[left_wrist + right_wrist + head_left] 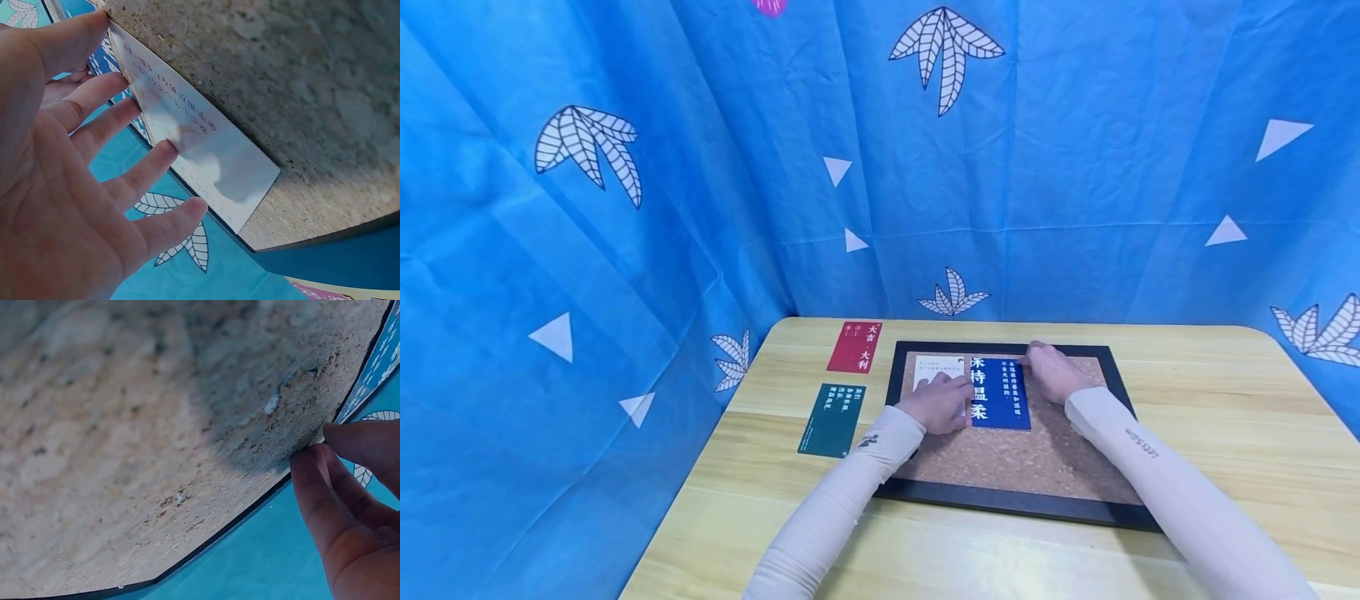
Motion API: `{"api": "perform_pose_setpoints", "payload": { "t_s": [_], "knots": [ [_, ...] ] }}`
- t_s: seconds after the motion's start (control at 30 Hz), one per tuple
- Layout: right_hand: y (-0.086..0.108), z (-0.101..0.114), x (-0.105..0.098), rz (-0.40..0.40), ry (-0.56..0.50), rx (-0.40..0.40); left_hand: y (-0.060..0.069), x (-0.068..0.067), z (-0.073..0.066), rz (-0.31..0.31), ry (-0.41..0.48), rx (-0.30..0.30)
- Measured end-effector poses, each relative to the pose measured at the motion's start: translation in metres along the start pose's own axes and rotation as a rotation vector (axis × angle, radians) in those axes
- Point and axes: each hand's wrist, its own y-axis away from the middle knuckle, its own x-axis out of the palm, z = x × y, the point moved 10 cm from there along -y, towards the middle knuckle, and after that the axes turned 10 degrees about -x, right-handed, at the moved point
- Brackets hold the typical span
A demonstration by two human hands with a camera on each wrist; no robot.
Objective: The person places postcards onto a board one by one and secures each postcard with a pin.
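A cork board [1015, 458] in a black frame lies on the table. On its upper part are a white card [936, 364] and a blue card [1000, 412] with white characters, side by side. My left hand [938, 404] rests over the white card and the blue card's left edge. In the left wrist view its fingers [150, 165] are spread and fairly straight, fingertips touching the white card [194, 144]. At the blue card's upper right corner, my right hand [1054, 372] pinches a small pale piece [319, 434], mostly hidden between thumb and fingers.
Left of the board, a red card [854, 347] and a green card [831, 420] lie on the wooden table [752, 450]. A blue patterned curtain [1075, 167] hangs behind the table and along its left side.
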Motion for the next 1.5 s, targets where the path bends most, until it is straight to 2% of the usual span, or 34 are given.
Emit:
{"api": "perform_pose_setpoints", "payload": {
  "t_s": [0.5, 0.9, 1.17, 1.5],
  "knots": [
    [-0.0006, -0.0018, 0.0017, 0.027, -0.004, 0.060, -0.0011, -0.0001, 0.0000, -0.005, -0.002, 0.012],
    [-0.0022, 0.0022, 0.0011, 0.014, 0.031, 0.017, -0.0024, 0.0006, 0.0012, 0.000, 0.012, 0.003],
    [-0.0036, 0.0002, 0.0053, 0.055, 0.045, 0.041, -0.0035, -0.0005, 0.0021, -0.002, 0.009, 0.009],
    [-0.0062, 0.0009, 0.0058, 0.060, 0.090, 0.040, -0.0057, 0.0007, 0.0031, -0.002, -0.002, 0.009]
  ]
}}
